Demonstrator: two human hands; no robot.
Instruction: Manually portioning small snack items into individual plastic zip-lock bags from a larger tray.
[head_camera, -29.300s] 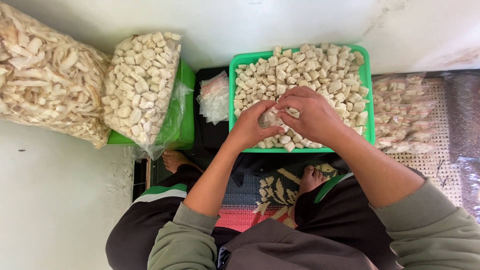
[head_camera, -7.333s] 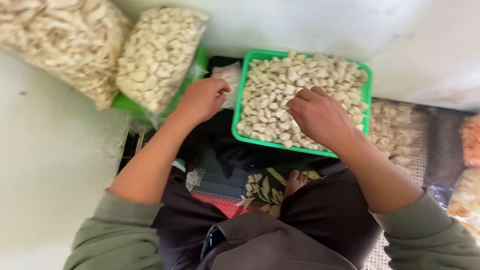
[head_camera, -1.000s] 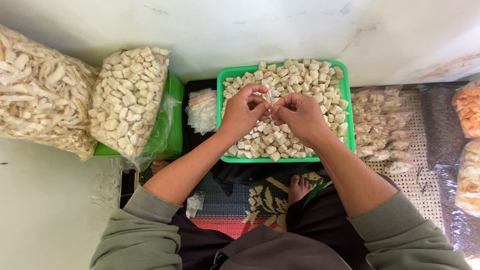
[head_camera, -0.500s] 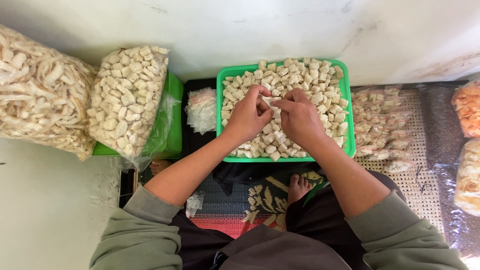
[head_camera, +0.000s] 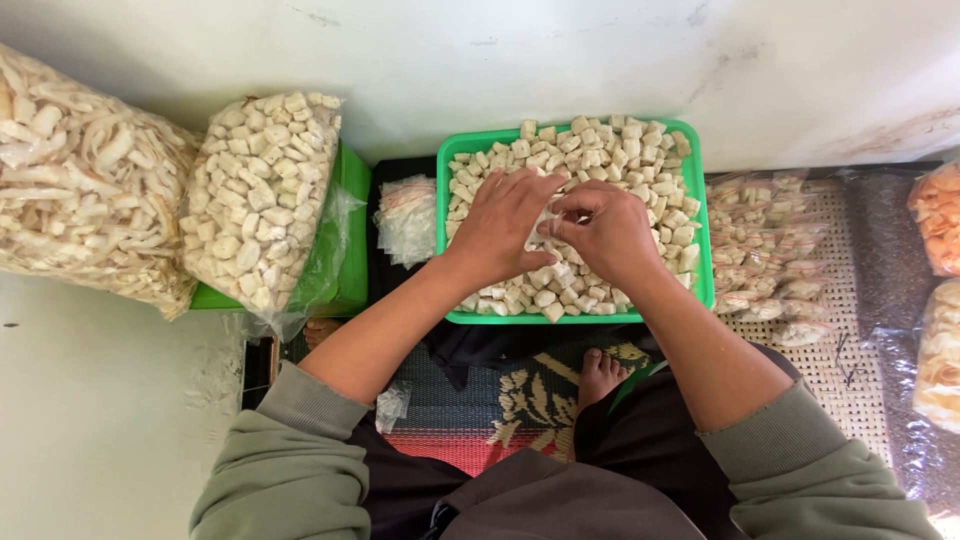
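A green tray (head_camera: 575, 318) in front of me is heaped with pale cube-shaped crackers (head_camera: 600, 150). My left hand (head_camera: 500, 228) and my right hand (head_camera: 603, 230) meet over the middle of the tray. Between their fingertips they pinch a small clear plastic bag (head_camera: 548, 222) that holds a few crackers. Most of the small bag is hidden by my fingers.
A stack of small clear empty bags (head_camera: 404, 218) lies left of the tray. Further left, a big bag of cubes (head_camera: 262, 195) leans on a green box (head_camera: 352, 240), beside a big bag of strip crackers (head_camera: 80, 190). Filled little packets (head_camera: 762, 250) lie on a mat at the right.
My hands have stayed over the tray, and the fingers have drawn closer around the small bag. The camera view has barely shifted.
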